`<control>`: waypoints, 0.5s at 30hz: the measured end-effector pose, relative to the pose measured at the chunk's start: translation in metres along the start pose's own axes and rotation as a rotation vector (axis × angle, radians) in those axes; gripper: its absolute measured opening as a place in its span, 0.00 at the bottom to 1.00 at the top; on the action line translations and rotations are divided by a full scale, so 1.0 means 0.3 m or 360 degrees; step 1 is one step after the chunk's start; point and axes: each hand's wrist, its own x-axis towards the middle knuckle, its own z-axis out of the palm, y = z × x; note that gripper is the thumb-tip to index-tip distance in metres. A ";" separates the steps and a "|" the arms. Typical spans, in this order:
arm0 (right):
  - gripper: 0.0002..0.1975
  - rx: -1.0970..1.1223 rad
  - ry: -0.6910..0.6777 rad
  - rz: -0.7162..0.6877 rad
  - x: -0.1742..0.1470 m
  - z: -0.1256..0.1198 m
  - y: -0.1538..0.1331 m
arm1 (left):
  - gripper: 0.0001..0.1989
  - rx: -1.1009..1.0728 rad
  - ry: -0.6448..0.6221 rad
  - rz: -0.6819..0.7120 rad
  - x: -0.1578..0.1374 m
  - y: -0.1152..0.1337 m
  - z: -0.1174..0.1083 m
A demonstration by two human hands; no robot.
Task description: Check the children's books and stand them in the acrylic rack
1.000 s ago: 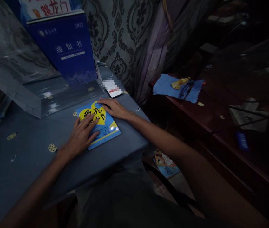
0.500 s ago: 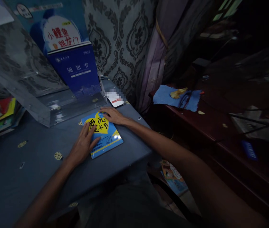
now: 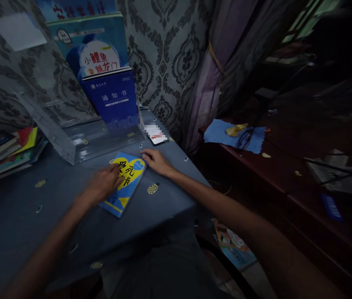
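Note:
A blue book (image 3: 129, 182) with a yellow heart and black lettering lies at a slant on the cloth-covered table. Across its left side lies my left hand (image 3: 101, 185), blurred by motion, with its fingers over the cover. How far those fingers are bent cannot be made out. My right hand (image 3: 158, 163) rests at the book's upper right corner, its index finger stretched forward and the other fingers loosely bent. Just beyond the right hand is a phone (image 3: 156, 134), its screen partly pixelated.
A clear acrylic stand (image 3: 64, 145) holds a dark blue booklet (image 3: 116, 104) and picture books (image 3: 98, 54). Stacked books (image 3: 11, 151) lie at the left. Right of the table, a dark red surface (image 3: 282, 174) bears a blue cloth (image 3: 219, 132). More books (image 3: 235, 247) sit below the table's right edge.
The book has turned clockwise, its lower end swinging left. My left hand has shifted left and blurred; my right hand has slid to the upper right corner. The camera view has shifted slightly.

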 end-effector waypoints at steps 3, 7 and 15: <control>0.16 0.0007 0.0015 -0.0020 -0.005 -0.001 0.001 | 0.22 0.0110 0.0170 -0.0057 0.009 0.161 -0.011; 0.16 0.0099 -0.0009 -0.0058 -0.003 -0.013 0.003 | 0.18 0.0208 0.0204 -0.0168 0.025 0.283 -0.010; 0.17 0.0335 -0.0018 -0.0059 0.004 -0.042 0.016 | 0.19 0.0238 0.0127 -0.0230 0.045 0.295 -0.011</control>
